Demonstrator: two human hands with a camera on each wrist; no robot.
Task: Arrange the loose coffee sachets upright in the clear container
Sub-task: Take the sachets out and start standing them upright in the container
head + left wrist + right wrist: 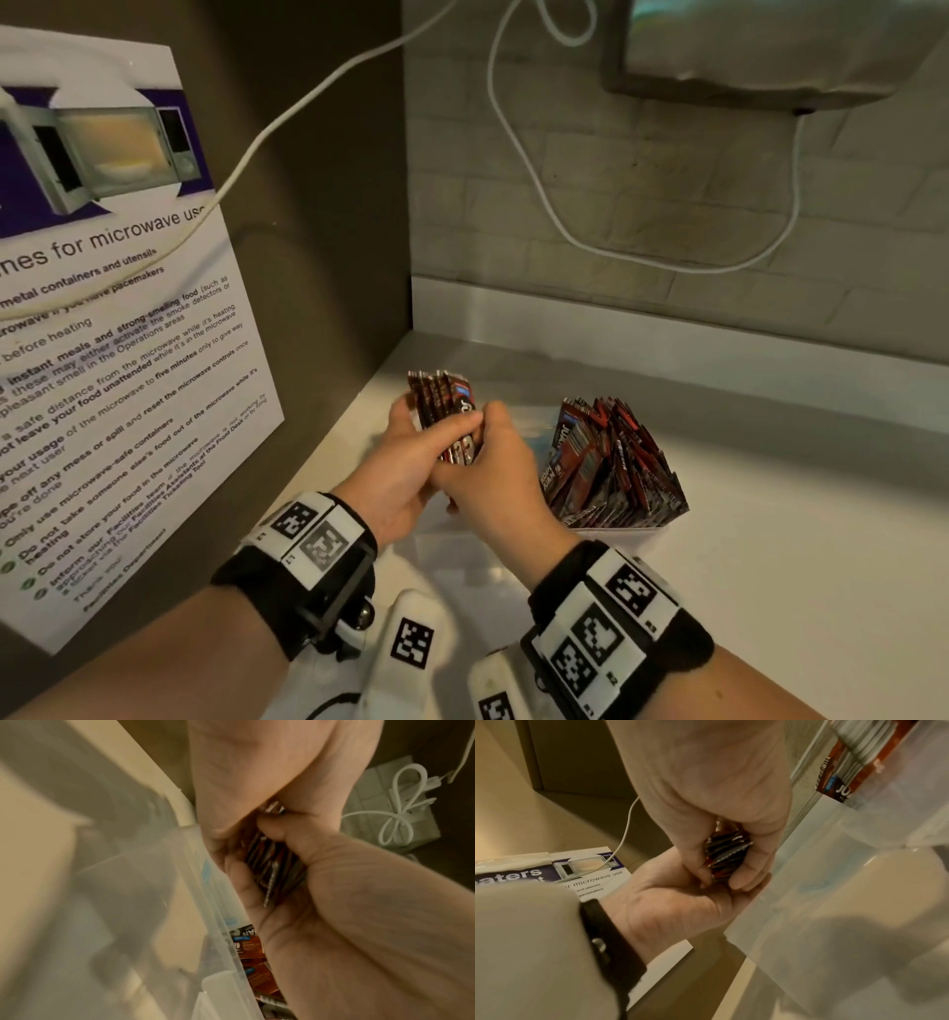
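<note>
Nearest you, your left hand (pixel 405 470) and right hand (pixel 493 478) meet above the pale surface (pixel 770 539), both closed around one bundle of dark red-and-black foil coffee sachets (pixel 444 411). Your left fingers (pixel 464 424) wrap across the bundle's front while your right fingers (pixel 741 874) and thumb clamp its lower end; the right wrist view shows the serrated sachet edges stacked between them. The bundle stands roughly upright, its tops rising beyond your fingers.

Just to the right of your fingers sits the clear plastic container (pixel 616 529), holding a fanned cluster of the same red-and-black sachets (pixel 611 462), leaning rather than straight. The container's left part, next to your right hand, looks unfilled.

To the left of your fingers, a white microwave-use notice (pixel 118 360) hangs on the brown side panel. Beyond, a white cable (pixel 667 262) loops across the tiled wall.
</note>
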